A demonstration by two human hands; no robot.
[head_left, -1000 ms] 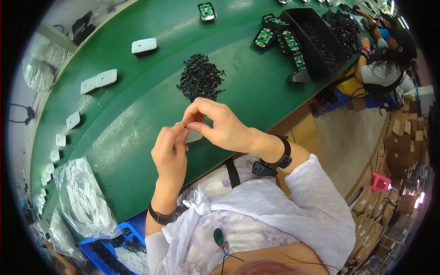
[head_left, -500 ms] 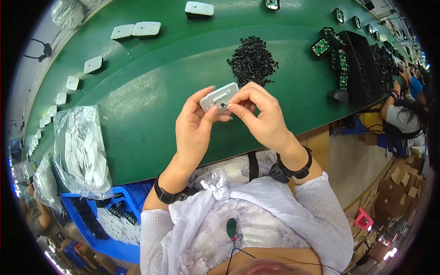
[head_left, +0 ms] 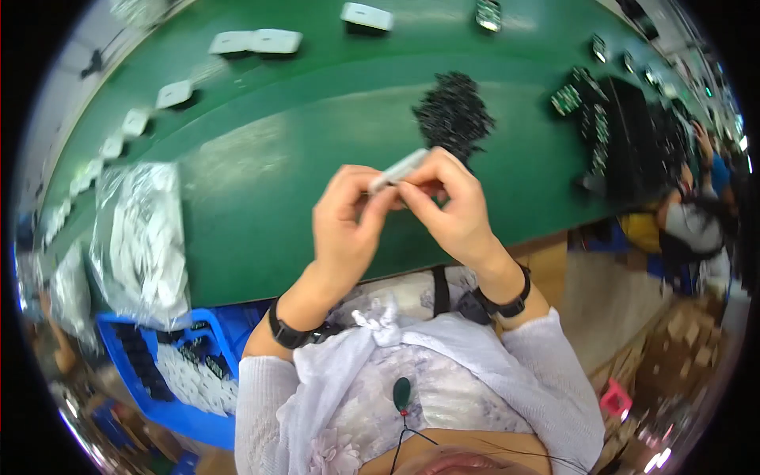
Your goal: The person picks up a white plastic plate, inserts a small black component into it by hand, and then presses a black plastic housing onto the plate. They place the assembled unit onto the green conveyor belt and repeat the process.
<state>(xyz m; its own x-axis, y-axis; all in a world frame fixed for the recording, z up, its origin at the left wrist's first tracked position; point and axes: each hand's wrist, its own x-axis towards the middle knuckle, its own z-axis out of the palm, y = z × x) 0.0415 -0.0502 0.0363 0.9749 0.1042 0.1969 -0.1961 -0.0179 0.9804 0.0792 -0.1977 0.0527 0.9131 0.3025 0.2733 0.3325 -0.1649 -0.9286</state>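
Between my two hands is a white plastic cover, tilted so that mostly its thin edge shows. My left hand grips its left end, thumb in front and fingers behind. At the other end my right hand pinches with thumb and forefinger; the fingertips hide whether a small black part is between them. Just beyond my hands lies a heap of small black parts on the green table. The picture is blurred by motion.
White covers stand spaced along the far and left side. A clear bag of white parts lies left, above a blue bin. At right are circuit boards and a black box. A co-worker sits far right.
The white cover has turned from face-up to nearly edge-on, and my hands have drawn slightly closer together. The surroundings have shifted a little in the picture.
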